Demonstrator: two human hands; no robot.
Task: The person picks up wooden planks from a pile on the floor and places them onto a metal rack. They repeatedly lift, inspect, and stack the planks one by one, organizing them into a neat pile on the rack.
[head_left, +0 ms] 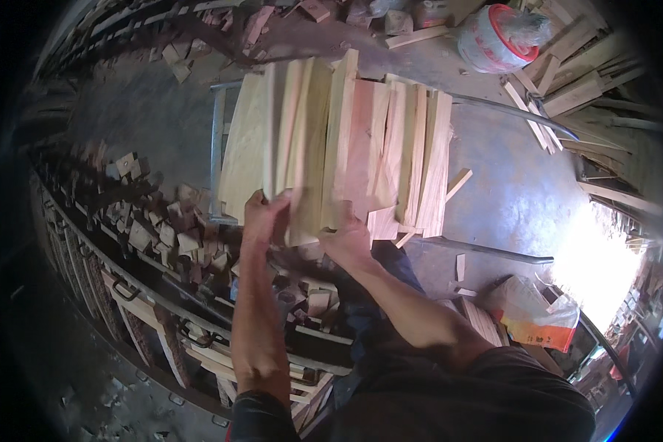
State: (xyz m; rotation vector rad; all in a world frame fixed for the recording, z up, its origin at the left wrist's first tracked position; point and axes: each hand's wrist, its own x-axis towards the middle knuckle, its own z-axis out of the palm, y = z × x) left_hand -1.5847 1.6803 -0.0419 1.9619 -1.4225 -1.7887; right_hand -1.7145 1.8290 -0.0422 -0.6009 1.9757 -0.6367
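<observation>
Pale wooden boards (361, 140) stand side by side in a row on a metal-framed cart (217, 140) in front of me. My left hand (267, 215) is closed on the near end of a few boards (281, 132) toward the left of the row. My right hand (346, 237) grips the near end of the boards just to the right, thumb up against the wood. Between my hands the boards lean slightly and look a little blurred. One wide board (244, 147) lies tilted at the left end of the row. The undersides of the boards and some fingertips are hidden.
Metal bars (508, 255) stick out to the right of the cart. A long metal rack (177, 287) with wood offcuts (188, 239) runs along the lower left. A red-rimmed bucket (490, 44) and loose planks (589, 81) are at upper right. A printed sack (534, 313) lies lower right.
</observation>
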